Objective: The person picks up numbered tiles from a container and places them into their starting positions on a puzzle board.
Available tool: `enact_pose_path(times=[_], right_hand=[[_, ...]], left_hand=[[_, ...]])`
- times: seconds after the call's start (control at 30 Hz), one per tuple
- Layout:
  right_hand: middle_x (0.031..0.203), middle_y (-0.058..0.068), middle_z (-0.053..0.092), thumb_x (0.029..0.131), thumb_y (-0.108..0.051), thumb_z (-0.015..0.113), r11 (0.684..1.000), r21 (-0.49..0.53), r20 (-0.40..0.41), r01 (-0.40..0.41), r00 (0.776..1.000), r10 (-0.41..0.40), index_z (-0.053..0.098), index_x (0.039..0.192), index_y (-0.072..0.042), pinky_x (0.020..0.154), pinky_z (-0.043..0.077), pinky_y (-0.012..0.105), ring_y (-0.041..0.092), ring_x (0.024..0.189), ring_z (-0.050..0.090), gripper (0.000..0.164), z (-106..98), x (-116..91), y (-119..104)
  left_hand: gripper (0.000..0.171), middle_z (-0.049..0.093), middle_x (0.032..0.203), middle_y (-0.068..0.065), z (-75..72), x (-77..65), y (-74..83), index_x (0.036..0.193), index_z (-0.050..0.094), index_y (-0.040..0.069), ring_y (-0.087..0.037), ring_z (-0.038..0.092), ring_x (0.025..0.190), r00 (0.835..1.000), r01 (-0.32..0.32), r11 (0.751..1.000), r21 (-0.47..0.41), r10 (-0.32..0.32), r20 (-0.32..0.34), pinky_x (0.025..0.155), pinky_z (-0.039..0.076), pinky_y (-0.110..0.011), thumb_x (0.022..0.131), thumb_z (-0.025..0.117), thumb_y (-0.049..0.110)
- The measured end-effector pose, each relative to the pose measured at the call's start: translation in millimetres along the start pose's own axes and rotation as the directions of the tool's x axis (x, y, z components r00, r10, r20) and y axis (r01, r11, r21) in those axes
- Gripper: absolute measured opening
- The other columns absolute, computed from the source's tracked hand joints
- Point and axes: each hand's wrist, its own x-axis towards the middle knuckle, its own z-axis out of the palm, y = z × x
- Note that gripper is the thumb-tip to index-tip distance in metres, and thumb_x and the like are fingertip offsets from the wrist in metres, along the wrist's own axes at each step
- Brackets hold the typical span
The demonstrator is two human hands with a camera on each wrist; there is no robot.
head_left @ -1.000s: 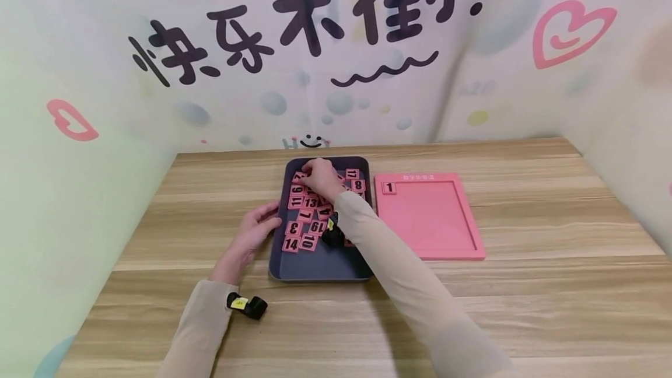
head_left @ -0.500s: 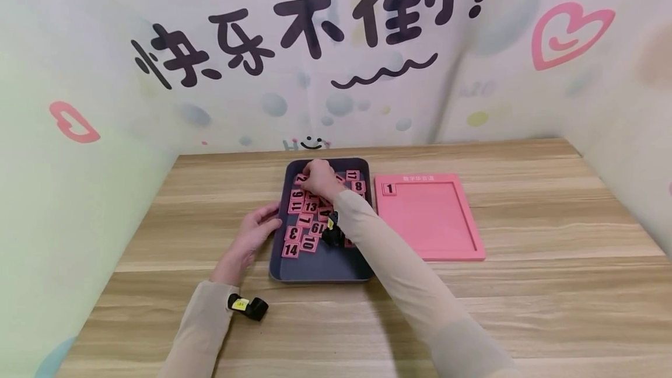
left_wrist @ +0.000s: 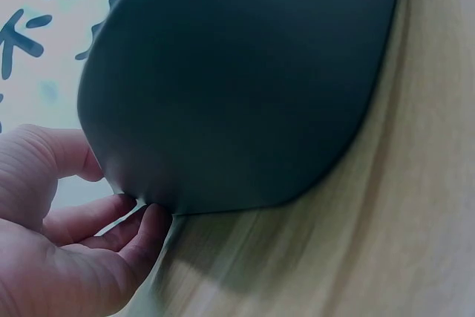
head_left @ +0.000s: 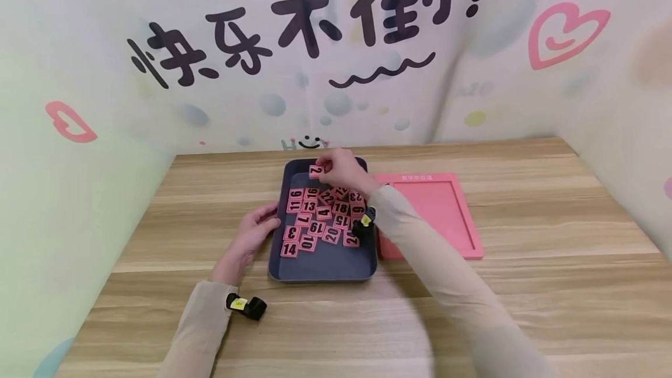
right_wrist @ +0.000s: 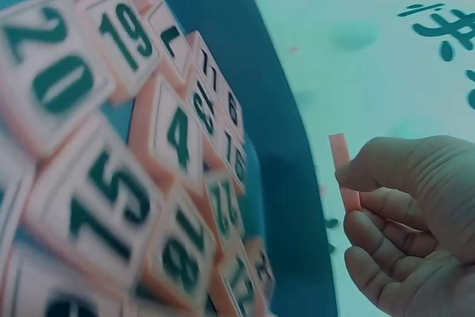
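A pink number tile marked 2 (head_left: 315, 171) is pinched between the thumb and fingers of my right hand (head_left: 342, 168), above the far end of a dark tray (head_left: 322, 272). In the right wrist view the tile (right_wrist: 344, 172) shows edge-on, lifted clear of the others. Several pink number tiles (head_left: 316, 228) lie in the tray, some turned or upside down. My left hand (head_left: 251, 235) rests at the tray's left side; in the left wrist view its fingertips (left_wrist: 156, 217) touch the outer wall, fingers relaxed.
A pink square frame board (head_left: 436, 220) lies right of the tray, partly covered by the right forearm; its corner tile is mostly hidden. The wooden table (head_left: 551, 220) extends around both. A printed wall cloth (head_left: 367, 109) stands behind the table.
My right hand has lifted the 2 tile from the tray's far left corner and moved right with it, uncovering more tiles. The left hand has stayed at the tray's side.
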Motion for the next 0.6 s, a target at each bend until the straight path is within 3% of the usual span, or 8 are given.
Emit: enact_pose_path(times=[0.4, 0.6], right_hand=[[0.091, 0.011, 0.062, 0.079, -0.006, 0.069, 0.999, 0.008, -0.063, 0.041, 0.997, -0.040, 0.066, 0.107, 0.001, 0.065, 0.050, 0.030, 0.023, 0.082, 0.055, 0.028, -40, -52, 34], [0.096, 0.016, 0.064, 0.078, -0.002, 0.070, 0.999, 0.011, -0.093, 0.039, 0.995, -0.038, 0.064, 0.108, 0.006, 0.069, 0.053, 0.036, 0.026, 0.085, 0.058, 0.031, -55, -83, 61]], left_hand=[[0.049, 0.038, 0.142, -0.025, -0.5, -0.9, 0.4, 0.139, 0.037, -0.008, -0.033, 0.040, 0.127, 1.000, 0.011, 1.000, 0.004, -0.011, -0.002, 0.092, 0.042, -0.018, 0.091, 0.047, -0.005], [0.050, 0.038, 0.143, -0.023, -0.5, -0.7, 0.9, 0.140, 0.036, -0.006, -0.032, 0.040, 0.128, 1.000, 0.028, 1.000, 0.004, -0.028, -0.005, 0.102, 0.037, -0.031, 0.091, 0.048, -0.004]])
